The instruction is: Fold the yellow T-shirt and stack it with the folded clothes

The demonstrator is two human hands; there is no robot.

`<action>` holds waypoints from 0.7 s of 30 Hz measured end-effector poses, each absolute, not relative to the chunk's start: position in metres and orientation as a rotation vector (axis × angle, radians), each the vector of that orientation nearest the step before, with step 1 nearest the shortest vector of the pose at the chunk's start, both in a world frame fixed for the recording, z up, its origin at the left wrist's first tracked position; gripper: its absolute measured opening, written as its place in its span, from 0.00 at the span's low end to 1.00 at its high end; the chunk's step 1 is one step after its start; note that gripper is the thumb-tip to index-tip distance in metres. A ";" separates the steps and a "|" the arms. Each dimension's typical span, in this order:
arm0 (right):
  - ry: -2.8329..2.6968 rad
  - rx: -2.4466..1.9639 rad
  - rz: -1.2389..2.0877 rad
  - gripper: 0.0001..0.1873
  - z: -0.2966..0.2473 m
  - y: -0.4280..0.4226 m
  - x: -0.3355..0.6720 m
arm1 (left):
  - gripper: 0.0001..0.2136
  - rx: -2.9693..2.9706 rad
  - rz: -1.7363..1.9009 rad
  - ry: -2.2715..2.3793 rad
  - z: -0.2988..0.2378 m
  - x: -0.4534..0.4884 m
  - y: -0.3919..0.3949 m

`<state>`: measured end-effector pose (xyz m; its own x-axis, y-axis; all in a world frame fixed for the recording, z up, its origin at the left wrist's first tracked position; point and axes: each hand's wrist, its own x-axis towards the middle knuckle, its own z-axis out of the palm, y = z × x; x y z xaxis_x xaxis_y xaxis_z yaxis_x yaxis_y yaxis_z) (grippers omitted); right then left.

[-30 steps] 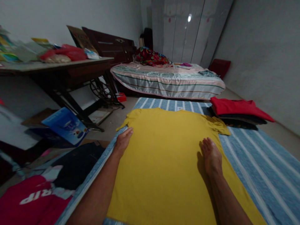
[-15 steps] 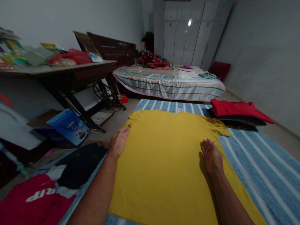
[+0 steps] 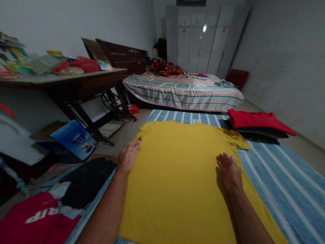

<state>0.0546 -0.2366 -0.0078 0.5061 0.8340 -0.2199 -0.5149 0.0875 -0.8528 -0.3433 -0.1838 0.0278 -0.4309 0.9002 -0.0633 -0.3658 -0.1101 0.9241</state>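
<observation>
A yellow T-shirt (image 3: 177,169) lies spread flat on a blue striped mat (image 3: 284,183). My left hand (image 3: 128,157) rests on the shirt's left edge just below the sleeve, fingers together and lying flat. On the shirt's right side, below the right sleeve, my right hand (image 3: 230,171) presses palm down with its fingers stretched out. Neither hand holds anything.
A stack of folded clothes with a red one on top (image 3: 256,123) sits at the mat's far right. Loose dark and red garments (image 3: 48,210) lie left of the mat. A blue box (image 3: 74,139), a cluttered table (image 3: 63,79) and a low bed (image 3: 182,89) stand beyond.
My left hand has slid from inside the shirt's left side out to its edge. My right hand has stayed almost in place. The view has shifted slightly.
</observation>
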 end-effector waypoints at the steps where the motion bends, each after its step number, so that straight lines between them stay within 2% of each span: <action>1: -0.361 -1.081 1.039 0.24 -0.008 -0.237 0.055 | 0.11 0.674 1.705 1.200 0.028 -0.343 -0.184; 21: -0.384 -1.079 1.025 0.26 -0.009 -0.238 0.054 | 0.11 0.641 1.720 1.236 0.031 -0.341 -0.186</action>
